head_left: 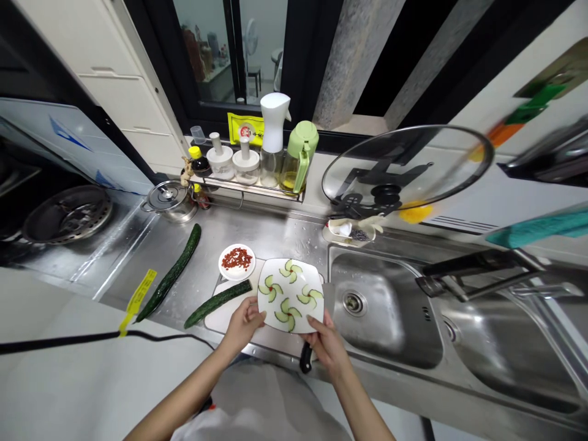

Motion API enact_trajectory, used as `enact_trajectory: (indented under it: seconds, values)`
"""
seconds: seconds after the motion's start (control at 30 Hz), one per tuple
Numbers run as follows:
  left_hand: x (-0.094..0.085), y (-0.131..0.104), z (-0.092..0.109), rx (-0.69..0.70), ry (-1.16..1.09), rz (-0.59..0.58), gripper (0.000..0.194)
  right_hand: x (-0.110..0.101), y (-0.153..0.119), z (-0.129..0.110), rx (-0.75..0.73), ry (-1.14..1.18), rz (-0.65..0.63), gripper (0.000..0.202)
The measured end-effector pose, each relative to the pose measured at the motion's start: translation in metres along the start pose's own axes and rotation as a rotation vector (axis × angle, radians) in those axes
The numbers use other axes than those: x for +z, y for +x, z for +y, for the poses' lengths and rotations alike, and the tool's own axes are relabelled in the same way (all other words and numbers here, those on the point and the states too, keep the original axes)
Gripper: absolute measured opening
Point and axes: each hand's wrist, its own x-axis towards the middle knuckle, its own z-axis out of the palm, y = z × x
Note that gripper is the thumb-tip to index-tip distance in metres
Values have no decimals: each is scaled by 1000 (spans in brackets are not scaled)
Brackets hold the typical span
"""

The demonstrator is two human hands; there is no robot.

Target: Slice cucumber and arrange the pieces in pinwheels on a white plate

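A white squarish plate [276, 311] is held up in front of me by both hands. My left hand [242, 323] grips its left lower edge, thumb on the rim. On its right lower edge my right hand [327, 344] has the thumb on top and fingers beneath. Several flower shapes of cucumber slices [288, 313] lie on it, some with a small red centre. Partly hidden under the plate are a cutting board [271, 339] and a knife, its black handle [305, 358] showing. A cut cucumber [218, 303] rests partly on the board, left of my left hand.
A small white dish of red berries [237, 260] stands behind the board. A whole cucumber [172, 275] lies farther left. The double sink [390, 306] is at right, a lidded pot [171, 201] at back left. A rack with jars and bottles [257, 171] lines the wall.
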Motion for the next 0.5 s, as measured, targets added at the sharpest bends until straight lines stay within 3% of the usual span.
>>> enact_trajectory:
  seconds: [0.2,0.37,0.5]
  values:
    - [-2,0,-11,12,49,-16,45,-49,-12,-38,64,-51,66,64]
    - [-9,-3,-18,10,116,-32,34,-126,-37,-78,116,-187,187,55]
    - [-8,-6,-17,5,171,-43,30,-186,-74,-107,274,-211,274,50]
